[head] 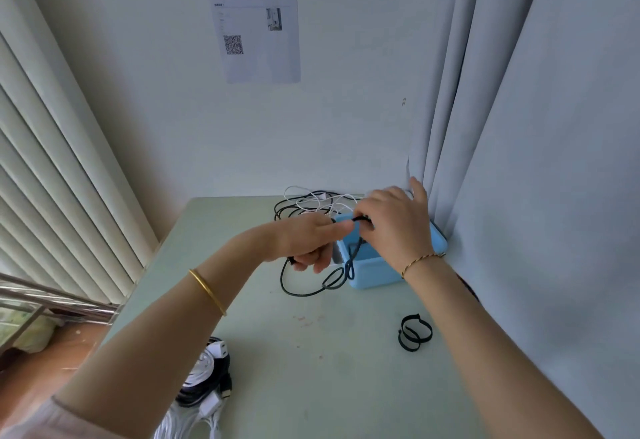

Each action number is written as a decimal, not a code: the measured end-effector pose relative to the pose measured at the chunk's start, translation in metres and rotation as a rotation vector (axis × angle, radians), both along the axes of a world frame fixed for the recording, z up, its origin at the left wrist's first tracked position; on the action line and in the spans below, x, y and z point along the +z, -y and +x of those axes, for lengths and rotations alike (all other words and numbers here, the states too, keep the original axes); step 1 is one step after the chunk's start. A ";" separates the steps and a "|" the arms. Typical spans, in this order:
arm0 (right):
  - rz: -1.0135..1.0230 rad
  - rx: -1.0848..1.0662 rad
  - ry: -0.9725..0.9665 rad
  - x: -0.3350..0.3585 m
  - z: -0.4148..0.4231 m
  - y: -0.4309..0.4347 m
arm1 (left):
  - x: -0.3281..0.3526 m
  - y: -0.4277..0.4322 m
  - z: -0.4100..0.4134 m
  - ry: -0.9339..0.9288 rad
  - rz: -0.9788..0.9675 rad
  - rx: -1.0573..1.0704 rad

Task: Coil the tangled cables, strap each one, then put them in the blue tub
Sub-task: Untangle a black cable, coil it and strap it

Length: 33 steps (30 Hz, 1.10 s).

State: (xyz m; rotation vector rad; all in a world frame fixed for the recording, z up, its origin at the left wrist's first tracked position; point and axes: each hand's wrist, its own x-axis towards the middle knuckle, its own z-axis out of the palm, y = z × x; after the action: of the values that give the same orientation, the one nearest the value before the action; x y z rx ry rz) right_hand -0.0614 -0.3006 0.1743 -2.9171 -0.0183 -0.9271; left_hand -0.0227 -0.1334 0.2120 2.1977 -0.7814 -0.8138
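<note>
- The pale green flat-topped counter [311, 369] carries everything; its far edge meets a plain white wall and its right edge runs along a pale grey curtain [536, 126].
- A white printed paper sheet [258, 19] hangs on the wall above the far edge. It bears a black QR code, a small photograph and lines of text too blurred to read; no brand name or legible writing shows anywhere.
- Vertical cream window blinds [52, 161] stand beyond the left edge.
- The light blue rectangular plastic tub [372, 272] sits at the far right corner of the counter, against the curtain.
- A tangle of black and white cables [308, 201] lies at the far edge, just behind the tub.
- A heap of white and black cables with plugs [207, 386] lies at the near left edge, partly off the bottom of the view.
- One long thin black cable [304, 291] loops over the counter in front of the tub, rises over its near rim and runs up to both hands.
- The left hand [308, 241], a gold bangle on its forearm, is curled closed around the black cable, forefinger pointing toward the other hand.
- The right hand [391, 223], a thin twisted bracelet at its wrist, hovers over the tub, pinching the cable between thumb and fingertips, remaining fingers loosely spread.
- Two black looped fastening straps [415, 332] lie together near the right edge, well apart from the tub.
</note>
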 end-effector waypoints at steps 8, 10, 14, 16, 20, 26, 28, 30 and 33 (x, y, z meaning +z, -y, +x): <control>0.828 0.208 -0.222 -0.036 0.003 0.014 | 0.009 -0.025 0.026 -0.220 -0.441 0.347; 1.050 0.178 -0.272 -0.056 0.002 0.014 | 0.011 -0.026 0.032 -0.262 -0.570 0.468; 1.169 0.067 -0.536 -0.118 -0.011 0.015 | 0.022 -0.032 0.045 -0.271 -0.880 0.724; 1.132 -0.047 -0.744 -0.153 -0.022 0.013 | 0.030 -0.035 0.049 -0.220 -0.974 0.783; 0.879 -0.353 -1.172 -0.198 -0.036 0.011 | 0.044 -0.035 0.046 -0.037 -0.971 0.762; 0.342 -0.200 -0.889 -0.149 -0.015 0.015 | 0.035 -0.025 0.033 -0.045 -0.673 0.521; 0.610 -0.086 -0.548 -0.109 -0.007 0.012 | 0.031 -0.022 0.029 -0.051 -0.580 0.464; 1.088 0.010 -0.193 -0.066 0.000 0.002 | 0.029 -0.020 0.027 -0.064 -0.516 0.418; 1.664 0.078 -0.037 -0.019 0.001 -0.001 | 0.029 -0.017 0.025 -0.106 -0.479 0.394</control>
State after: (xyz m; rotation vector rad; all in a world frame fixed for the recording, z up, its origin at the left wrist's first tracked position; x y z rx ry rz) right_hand -0.0601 -0.2999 0.1557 -1.3492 0.4105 -0.4181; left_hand 0.0018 -0.1162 0.2409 1.7776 -0.4133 -0.4790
